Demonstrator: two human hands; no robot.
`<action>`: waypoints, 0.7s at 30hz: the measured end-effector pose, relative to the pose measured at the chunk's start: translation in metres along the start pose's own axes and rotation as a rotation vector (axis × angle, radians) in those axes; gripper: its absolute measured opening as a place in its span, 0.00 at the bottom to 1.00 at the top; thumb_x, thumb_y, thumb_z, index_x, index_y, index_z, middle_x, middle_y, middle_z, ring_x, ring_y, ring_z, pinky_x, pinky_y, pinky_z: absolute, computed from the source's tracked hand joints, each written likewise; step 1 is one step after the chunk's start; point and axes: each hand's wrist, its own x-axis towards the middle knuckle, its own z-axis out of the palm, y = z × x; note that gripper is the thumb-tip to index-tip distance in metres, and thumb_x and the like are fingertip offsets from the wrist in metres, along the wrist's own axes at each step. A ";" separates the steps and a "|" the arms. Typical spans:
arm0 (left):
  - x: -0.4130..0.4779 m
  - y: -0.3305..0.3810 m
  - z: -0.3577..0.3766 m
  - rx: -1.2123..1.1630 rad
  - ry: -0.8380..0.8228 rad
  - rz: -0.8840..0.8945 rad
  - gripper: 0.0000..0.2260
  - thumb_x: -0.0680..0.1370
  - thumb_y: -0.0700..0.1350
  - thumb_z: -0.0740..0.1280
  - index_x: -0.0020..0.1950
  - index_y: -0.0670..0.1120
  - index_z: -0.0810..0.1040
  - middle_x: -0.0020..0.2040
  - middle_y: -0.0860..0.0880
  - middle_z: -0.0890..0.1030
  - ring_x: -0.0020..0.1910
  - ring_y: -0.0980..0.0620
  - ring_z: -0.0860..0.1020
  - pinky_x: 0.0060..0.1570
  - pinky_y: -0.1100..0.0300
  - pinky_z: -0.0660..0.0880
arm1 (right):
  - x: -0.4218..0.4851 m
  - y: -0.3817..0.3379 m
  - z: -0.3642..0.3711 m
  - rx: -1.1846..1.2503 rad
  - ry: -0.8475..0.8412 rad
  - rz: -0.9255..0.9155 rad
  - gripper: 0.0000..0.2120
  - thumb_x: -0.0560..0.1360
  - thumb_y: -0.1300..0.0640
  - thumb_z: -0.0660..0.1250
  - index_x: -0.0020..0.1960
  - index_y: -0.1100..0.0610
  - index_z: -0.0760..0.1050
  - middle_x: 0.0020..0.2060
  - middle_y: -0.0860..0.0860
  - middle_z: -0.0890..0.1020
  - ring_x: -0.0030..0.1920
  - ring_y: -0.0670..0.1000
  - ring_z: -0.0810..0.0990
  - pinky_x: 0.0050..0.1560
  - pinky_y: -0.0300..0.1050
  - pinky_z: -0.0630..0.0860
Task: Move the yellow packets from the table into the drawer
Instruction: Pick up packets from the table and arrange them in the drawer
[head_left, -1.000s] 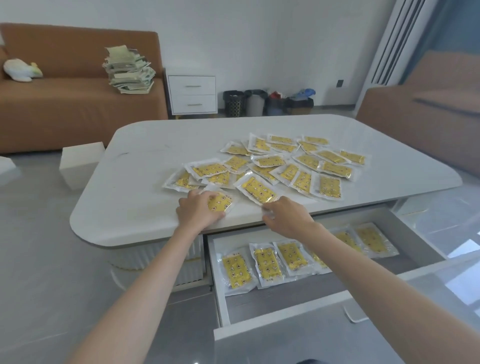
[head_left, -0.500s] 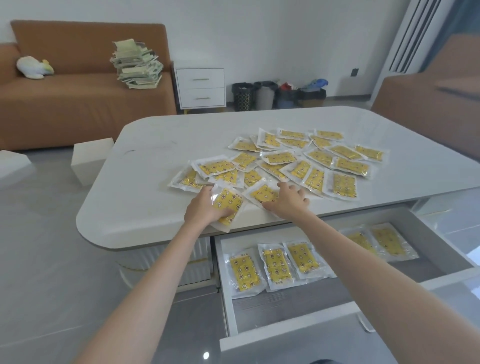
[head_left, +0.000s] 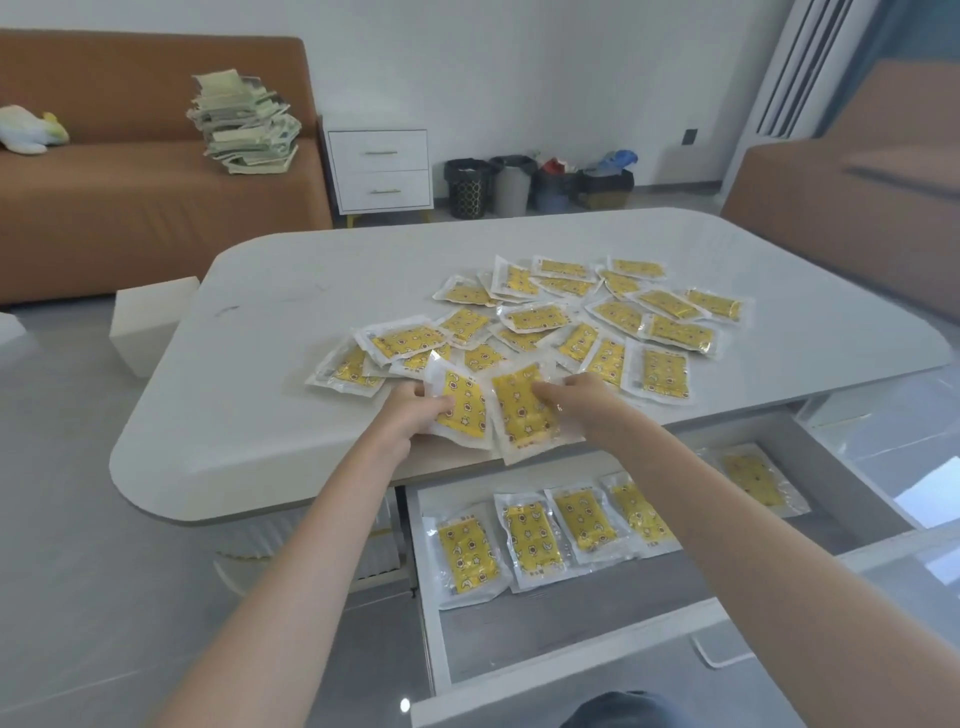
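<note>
The left hand (head_left: 410, 415) grips one yellow packet (head_left: 464, 410) by its left edge, fingers curled round the clear wrapper and thumb on top. Just beside it, the right hand (head_left: 584, 402) pinches a second packet (head_left: 519, 410) along its right edge. The two packets sit side by side near the front edge of the white bench (head_left: 249, 395), their inner edges touching or slightly overlapping. The lower corner of the second packet reaches out past the bench edge, above the open drawer (head_left: 571, 623). Whether either packet is fully clear of the bench top cannot be told. Behind the hands, many loose packets (head_left: 597, 322) lie scattered and overlapping across the middle of the bench. The drawer is pulled out below the bench edge. Inside it, a row of stored packets (head_left: 470, 553) lies flat along the back, the rightmost of the row partly hidden by the right forearm. One more packet (head_left: 753, 478) lies apart toward the drawer's right end. Further back, an orange sofa (head_left: 104, 208) carries a stack of papers (head_left: 244, 130) and a soft toy (head_left: 31, 130). A white cabinet (head_left: 382, 171) stands beside it, with several bins (head_left: 467, 187) along the wall. A white box (head_left: 150, 322) sits on the floor left of the bench.
</note>
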 end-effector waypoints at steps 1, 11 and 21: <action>-0.001 0.003 0.004 -0.070 -0.017 -0.036 0.13 0.76 0.40 0.68 0.60 0.38 0.75 0.48 0.45 0.77 0.47 0.49 0.75 0.38 0.63 0.69 | -0.001 -0.001 -0.005 0.116 0.013 0.038 0.14 0.75 0.51 0.68 0.38 0.58 0.70 0.32 0.50 0.71 0.31 0.48 0.69 0.33 0.38 0.65; -0.009 0.027 0.031 -0.373 -0.251 -0.148 0.03 0.78 0.39 0.66 0.49 0.45 0.74 0.41 0.48 0.79 0.38 0.53 0.77 0.35 0.60 0.75 | 0.004 -0.008 0.004 0.536 0.074 0.143 0.18 0.77 0.57 0.66 0.63 0.63 0.66 0.42 0.54 0.76 0.49 0.56 0.80 0.55 0.52 0.78; 0.001 0.034 0.026 -0.229 -0.205 -0.030 0.04 0.78 0.43 0.67 0.50 0.44 0.79 0.41 0.50 0.80 0.39 0.55 0.77 0.36 0.63 0.76 | 0.012 -0.012 0.015 0.547 0.119 0.036 0.23 0.77 0.53 0.65 0.69 0.56 0.63 0.60 0.56 0.76 0.58 0.58 0.79 0.60 0.61 0.74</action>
